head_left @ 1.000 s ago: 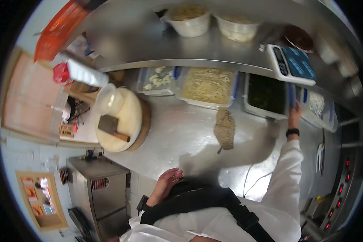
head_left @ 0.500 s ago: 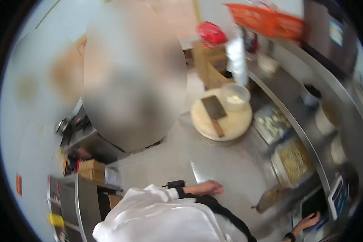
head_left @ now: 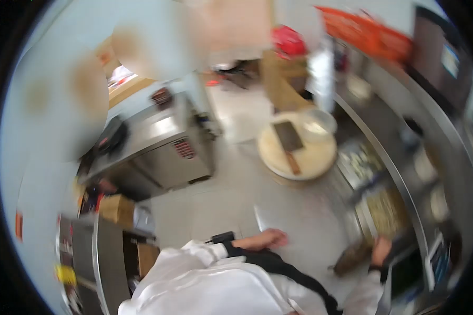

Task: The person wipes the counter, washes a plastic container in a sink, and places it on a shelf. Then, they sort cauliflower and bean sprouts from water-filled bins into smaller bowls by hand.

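My left hand (head_left: 273, 239) hangs at the near left edge of the steel counter (head_left: 299, 210), fingers loosely bent and holding nothing I can see. My right hand (head_left: 381, 251) is beside a brown, lumpy thing with a small dark tip (head_left: 351, 258), below a tray of pale strips (head_left: 381, 212); motion blurs its fingers, and I cannot tell whether it holds anything. Farther along the counter, a cleaver (head_left: 289, 142) with a wooden handle lies on a round chopping board (head_left: 273, 152). A clear tub (head_left: 320, 125) with something white inside stands at the board's far right.
A tray of pale chunks (head_left: 360, 165) sits under the steel shelf (head_left: 383, 147), which carries several bowls. Near my right side are a dark tray (head_left: 407, 273) and a white-framed device (head_left: 437, 262). Across the aisle stands a steel cabinet (head_left: 176, 163); cardboard boxes (head_left: 116, 210) are at left.
My right hand has moved up and left, from the dark tray to beside the brown thing. My left hand has barely shifted. The view has turned slightly, and the steel cabinet now shows.
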Available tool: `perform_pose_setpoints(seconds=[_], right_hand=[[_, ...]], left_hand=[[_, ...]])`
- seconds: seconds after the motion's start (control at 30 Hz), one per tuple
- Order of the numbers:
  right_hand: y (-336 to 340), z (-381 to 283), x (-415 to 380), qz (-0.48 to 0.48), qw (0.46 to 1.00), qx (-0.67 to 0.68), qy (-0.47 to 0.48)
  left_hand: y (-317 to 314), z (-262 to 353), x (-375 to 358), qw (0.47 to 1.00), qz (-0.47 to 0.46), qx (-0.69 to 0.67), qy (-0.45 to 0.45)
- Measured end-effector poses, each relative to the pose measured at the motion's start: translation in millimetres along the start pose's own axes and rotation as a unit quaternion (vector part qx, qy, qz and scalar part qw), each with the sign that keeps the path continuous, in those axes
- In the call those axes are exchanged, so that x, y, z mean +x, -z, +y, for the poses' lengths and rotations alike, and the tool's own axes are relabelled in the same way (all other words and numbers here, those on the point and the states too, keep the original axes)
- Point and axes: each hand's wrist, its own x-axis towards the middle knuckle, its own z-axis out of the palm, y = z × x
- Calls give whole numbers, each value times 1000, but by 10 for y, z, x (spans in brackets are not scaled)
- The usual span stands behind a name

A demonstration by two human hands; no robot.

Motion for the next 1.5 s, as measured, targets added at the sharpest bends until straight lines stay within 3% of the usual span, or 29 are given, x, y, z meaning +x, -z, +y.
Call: perform_pose_setpoints(seconds=[0.03,0.07,0.23,0.83,0.97,1.03,1.07,1.13,1.2,1.27,1.4,1.47,1.5], right_hand=[[-127,100,-46,-24,999,-27,-3],[-113,139,-60,54,998,-10,35],[166,176,-55,-40,999,13,-11],[224,316,-273,-89,990,-35,-105],[291,334,-306,-76,994,-42,-74],[421,191,-309,-138,972,34,-186],[443,64,-388,-136,972,31,-190],[469,-275,-641,33,991,9,-131],[590,-738,-879,-74,976,108,-175],[501,-1011,-1241,-157,970,144,-113],[434,-853,-1659,-176,951,200,-158],[363,-591,-1750,-264,929,-60,-254],[508,-611,-1557,-262,929,-61,-254]], left_hand=[[-2,33,-61,1000,-4,-13,-2],[62,-19,-21,999,-1,-44,4],[77,113,9,997,10,-63,41],[510,520,184,997,8,-54,56],[541,627,158,997,13,-53,54],[585,630,165,997,11,-46,55],[621,592,200,997,6,-52,59],[639,575,265,996,-8,-58,63],[642,569,309,995,-3,-61,79],[631,580,348,994,-20,-51,90],[631,616,402,994,-41,-45,95],[612,725,347,994,-34,-37,102],[605,777,350,994,-24,-31,106]])
